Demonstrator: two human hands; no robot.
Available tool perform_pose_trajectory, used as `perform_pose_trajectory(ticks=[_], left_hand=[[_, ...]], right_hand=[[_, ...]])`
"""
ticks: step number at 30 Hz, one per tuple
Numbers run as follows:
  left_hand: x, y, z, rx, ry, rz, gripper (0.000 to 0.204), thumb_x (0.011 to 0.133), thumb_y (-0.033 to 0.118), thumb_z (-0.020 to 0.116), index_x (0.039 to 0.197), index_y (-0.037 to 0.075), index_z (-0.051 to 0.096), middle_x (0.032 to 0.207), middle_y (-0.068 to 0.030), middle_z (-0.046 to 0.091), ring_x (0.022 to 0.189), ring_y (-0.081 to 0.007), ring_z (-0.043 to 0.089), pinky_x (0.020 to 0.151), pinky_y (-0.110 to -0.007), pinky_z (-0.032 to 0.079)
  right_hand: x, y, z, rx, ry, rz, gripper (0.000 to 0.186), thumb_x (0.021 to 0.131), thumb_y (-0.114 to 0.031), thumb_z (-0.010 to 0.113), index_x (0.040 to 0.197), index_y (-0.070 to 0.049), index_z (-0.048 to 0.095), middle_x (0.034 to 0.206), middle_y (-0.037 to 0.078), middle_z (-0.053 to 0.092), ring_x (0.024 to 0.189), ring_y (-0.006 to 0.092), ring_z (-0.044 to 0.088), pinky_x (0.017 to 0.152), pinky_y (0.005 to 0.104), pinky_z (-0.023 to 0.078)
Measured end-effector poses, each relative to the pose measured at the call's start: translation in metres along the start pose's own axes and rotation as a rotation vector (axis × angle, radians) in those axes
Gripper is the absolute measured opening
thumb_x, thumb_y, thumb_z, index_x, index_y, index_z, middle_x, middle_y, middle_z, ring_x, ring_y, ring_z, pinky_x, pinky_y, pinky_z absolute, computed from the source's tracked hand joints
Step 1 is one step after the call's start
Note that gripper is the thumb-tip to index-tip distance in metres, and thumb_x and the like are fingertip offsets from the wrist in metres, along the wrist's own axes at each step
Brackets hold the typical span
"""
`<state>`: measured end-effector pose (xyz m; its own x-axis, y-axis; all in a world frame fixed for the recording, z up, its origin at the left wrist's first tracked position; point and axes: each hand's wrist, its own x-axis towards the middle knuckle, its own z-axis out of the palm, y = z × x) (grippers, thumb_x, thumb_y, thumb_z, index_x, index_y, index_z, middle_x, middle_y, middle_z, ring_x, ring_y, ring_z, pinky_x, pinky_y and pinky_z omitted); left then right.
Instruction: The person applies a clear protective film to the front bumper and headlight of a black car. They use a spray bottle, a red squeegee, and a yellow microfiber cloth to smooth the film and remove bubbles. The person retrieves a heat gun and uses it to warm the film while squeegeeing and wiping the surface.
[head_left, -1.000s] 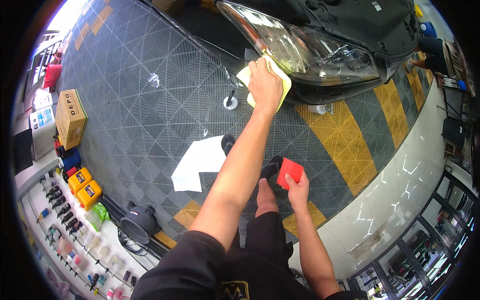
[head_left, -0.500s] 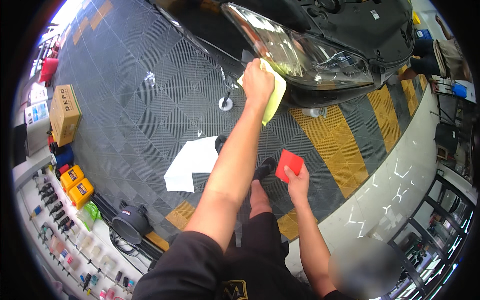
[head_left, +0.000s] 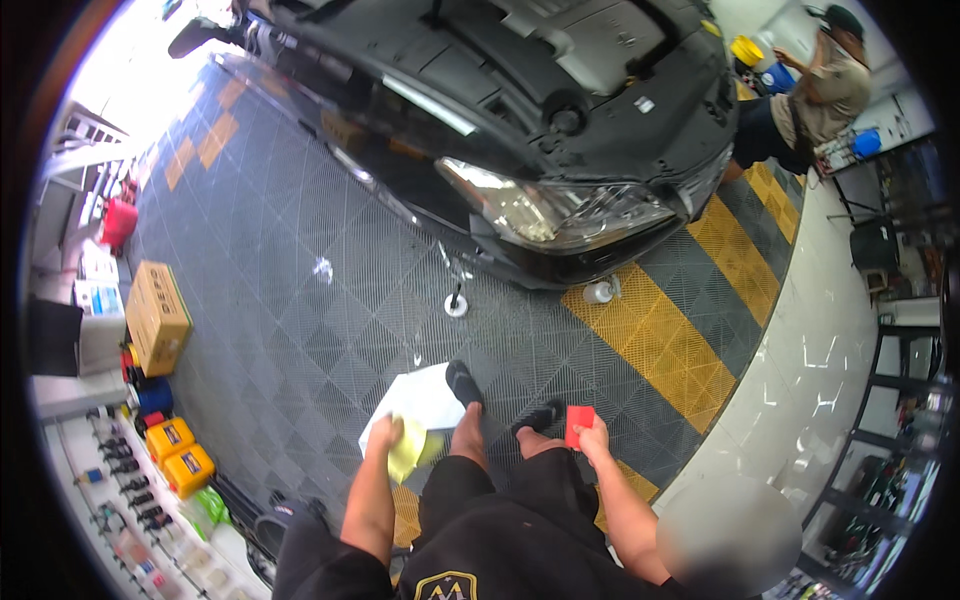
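My left hand (head_left: 384, 433) is closed on a yellow-green cloth (head_left: 408, 452) that hangs down, a little blurred, over a white sheet (head_left: 410, 390) on the floor. In my right hand (head_left: 592, 438) is a flat red card-like piece (head_left: 578, 424), pinched between thumb and fingers. Ahead of me stands a black car (head_left: 400, 170) with its engine bay uncovered. Its clear headlight (head_left: 560, 205) faces me, and neither hand touches it.
A white bottle (head_left: 598, 292) stands beneath the bumper. Nearby on the floor is a white disc with a dark handle (head_left: 456, 303). A cardboard box (head_left: 158, 318) and yellow jugs (head_left: 188, 468) line the left side. Another person (head_left: 825, 95) is at the far right.
My left hand has left the headlight's lower corner and come back down toward my body with the cloth. My view has pulled back, showing more of the car. The red piece stays in my right hand.
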<state>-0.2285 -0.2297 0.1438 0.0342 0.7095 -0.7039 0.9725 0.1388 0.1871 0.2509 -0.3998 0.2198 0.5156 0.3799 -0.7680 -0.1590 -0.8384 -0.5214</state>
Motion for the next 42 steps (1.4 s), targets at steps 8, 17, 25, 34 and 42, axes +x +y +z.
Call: perform_pose_trajectory(ticks=[8,17,25,34,42], left_hand=[[-0.162,-0.014,-0.027,0.144,-0.070,-0.240,0.056,0.086,0.049,0.070,0.111,-0.001,0.075,0.119,-0.0261,0.070,0.116,-0.0413,0.066,0.102,-0.046,0.053],[-0.066,0.257,0.010,0.528,-0.152,0.212,0.058,0.076,0.039,0.079,0.116,-0.003,0.073,0.129,-0.0277,0.067,0.123,-0.0387,0.065,0.104,-0.042,0.053],[-0.079,0.591,0.113,0.784,-0.278,0.899,0.049,0.087,0.046,0.059,0.100,0.002,0.075,0.100,-0.0277,0.072,0.097,-0.0444,0.071,0.088,-0.049,0.056],[-0.146,0.843,0.256,1.103,-0.229,0.843,0.053,0.090,0.041,0.059,0.122,0.001,0.071,0.127,-0.0263,0.067,0.123,-0.0402,0.063,0.105,-0.047,0.050],[-0.293,1.115,0.382,1.191,-0.351,0.990,0.050,0.086,0.038,0.063,0.118,0.001,0.073,0.121,-0.0256,0.070,0.116,-0.0408,0.067,0.099,-0.047,0.052]], right_hand=[[-0.057,-0.053,-0.096,0.376,-0.103,-0.040,0.035,0.096,-0.003,0.064,0.131,-0.006,0.058,0.111,0.009,0.068,0.086,0.0181,0.071,0.050,0.0296,0.058],[-0.358,-0.160,-0.392,0.005,0.549,-1.554,0.030,0.076,-0.004,0.082,0.106,-0.008,0.077,0.094,0.006,0.066,0.081,0.0212,0.066,0.070,0.0322,0.056],[-0.434,-0.098,-0.525,-0.116,0.892,-1.360,0.026,0.075,-0.029,0.085,0.100,-0.026,0.080,0.099,0.001,0.063,0.088,0.0169,0.063,0.063,0.0254,0.055],[-0.358,-0.049,-0.744,0.263,1.206,-1.462,0.013,0.074,-0.029,0.074,0.084,-0.020,0.077,0.084,0.000,0.062,0.077,0.0150,0.060,0.061,0.0254,0.050],[-0.276,0.104,-0.941,0.229,1.433,-0.902,0.035,0.076,0.000,0.082,0.108,-0.013,0.077,0.100,0.004,0.064,0.085,0.0219,0.065,0.070,0.0333,0.054]])
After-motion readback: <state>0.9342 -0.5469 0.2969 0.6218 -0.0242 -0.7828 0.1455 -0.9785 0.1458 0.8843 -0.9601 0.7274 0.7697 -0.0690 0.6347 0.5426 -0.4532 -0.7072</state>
